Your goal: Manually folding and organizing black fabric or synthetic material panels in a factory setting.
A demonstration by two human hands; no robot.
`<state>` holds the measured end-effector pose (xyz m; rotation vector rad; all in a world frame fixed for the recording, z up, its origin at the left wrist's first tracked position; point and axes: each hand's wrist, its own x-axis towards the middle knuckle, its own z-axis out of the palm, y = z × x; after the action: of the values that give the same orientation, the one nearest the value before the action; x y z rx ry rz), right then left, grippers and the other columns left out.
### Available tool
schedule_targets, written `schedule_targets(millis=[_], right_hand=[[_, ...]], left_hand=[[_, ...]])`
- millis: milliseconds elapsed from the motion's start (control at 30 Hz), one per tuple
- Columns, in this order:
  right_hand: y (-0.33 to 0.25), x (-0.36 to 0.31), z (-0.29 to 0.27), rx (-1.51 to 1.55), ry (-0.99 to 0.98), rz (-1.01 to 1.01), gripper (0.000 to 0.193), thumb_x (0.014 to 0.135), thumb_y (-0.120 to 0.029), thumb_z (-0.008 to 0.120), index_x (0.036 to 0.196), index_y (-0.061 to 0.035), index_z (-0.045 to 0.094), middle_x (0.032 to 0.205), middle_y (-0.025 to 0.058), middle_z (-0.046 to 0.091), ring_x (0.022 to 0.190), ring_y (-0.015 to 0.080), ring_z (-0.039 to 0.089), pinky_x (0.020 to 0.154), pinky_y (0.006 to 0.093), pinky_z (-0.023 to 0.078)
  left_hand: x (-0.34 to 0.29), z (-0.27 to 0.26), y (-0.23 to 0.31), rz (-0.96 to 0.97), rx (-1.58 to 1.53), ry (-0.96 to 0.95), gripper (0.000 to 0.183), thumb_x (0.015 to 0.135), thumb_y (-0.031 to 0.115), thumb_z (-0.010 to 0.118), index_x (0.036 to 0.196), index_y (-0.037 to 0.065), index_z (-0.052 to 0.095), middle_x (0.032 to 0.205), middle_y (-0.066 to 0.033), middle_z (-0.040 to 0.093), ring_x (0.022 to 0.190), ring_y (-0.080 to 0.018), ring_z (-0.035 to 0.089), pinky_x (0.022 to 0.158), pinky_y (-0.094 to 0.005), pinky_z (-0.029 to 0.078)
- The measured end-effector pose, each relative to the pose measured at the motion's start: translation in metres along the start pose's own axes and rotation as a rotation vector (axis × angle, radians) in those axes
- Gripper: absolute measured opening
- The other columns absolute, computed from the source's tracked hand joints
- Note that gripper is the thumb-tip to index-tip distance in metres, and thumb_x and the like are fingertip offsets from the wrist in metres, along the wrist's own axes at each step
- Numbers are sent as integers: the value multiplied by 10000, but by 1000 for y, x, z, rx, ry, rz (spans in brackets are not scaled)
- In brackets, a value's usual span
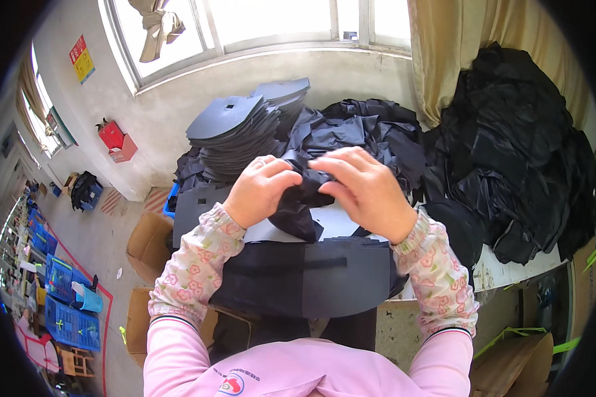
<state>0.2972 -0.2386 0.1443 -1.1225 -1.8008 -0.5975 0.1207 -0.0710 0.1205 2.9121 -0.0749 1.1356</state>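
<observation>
My left hand [261,188] pinches the edge of a black fabric piece [298,215], which hangs down over the white table top [338,223]. To its right, my right hand [367,192] is raised with thumb and fingers apart, close to the fabric but with nothing visible between them. Nearer to me, a stack of dark grey stiff panels [347,281] lies at the table's front edge. Black cloth [258,274] lies to the left of it, under my left forearm. Floral sleeve covers are on both forearms.
Behind my hands stand tall stacks of grey curved panels [225,119] beside a heap of black fabric [357,129]. A larger black heap [510,152] rises at the right. Cardboard boxes [149,245] are on the floor at left, and blue crates [73,321] lie farther left.
</observation>
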Motion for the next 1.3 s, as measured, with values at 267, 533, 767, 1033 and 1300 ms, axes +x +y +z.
schedule_targets(millis=[267,533,767,1033,1300], right_hand=[[-3,-20,32,-79,-179,229,473,784,-21,710,1236,-46,573,938,149,663,877,344,656,742,422,542],[-22,-5,21,-252,-166,52,197,825,-79,692,1008,-69,620,843,82,598,816,279,612,722,379,509],[-43,-28,-30,-143,-277,74,127,797,-70,707,872,-60,605,817,57,609,774,266,613,701,362,487],[-77,-84,-88,1141,-987,432,105,894,-43,668,979,3,629,874,106,655,756,280,666,649,344,524],[-51,-131,-131,1074,-953,877,102,902,-57,709,963,14,666,845,51,690,773,116,649,675,261,504]], left_hand=[[-6,2,2,17,21,184,228,783,17,656,1001,83,668,985,-55,628,892,-243,606,844,-376,494],[-30,54,34,-436,-370,236,679,736,143,846,1298,45,478,1204,-153,578,1044,-304,631,888,-371,517],[-74,44,-14,-463,-208,400,400,704,-78,699,1071,46,598,1049,-130,634,972,-294,655,862,-362,514],[-171,-20,-30,-544,-194,101,295,656,-115,602,910,24,656,998,-137,683,992,-314,654,895,-362,513],[-233,-103,-31,-1006,-653,-503,169,795,-42,689,951,3,736,811,-111,715,762,-169,672,767,-306,529]])
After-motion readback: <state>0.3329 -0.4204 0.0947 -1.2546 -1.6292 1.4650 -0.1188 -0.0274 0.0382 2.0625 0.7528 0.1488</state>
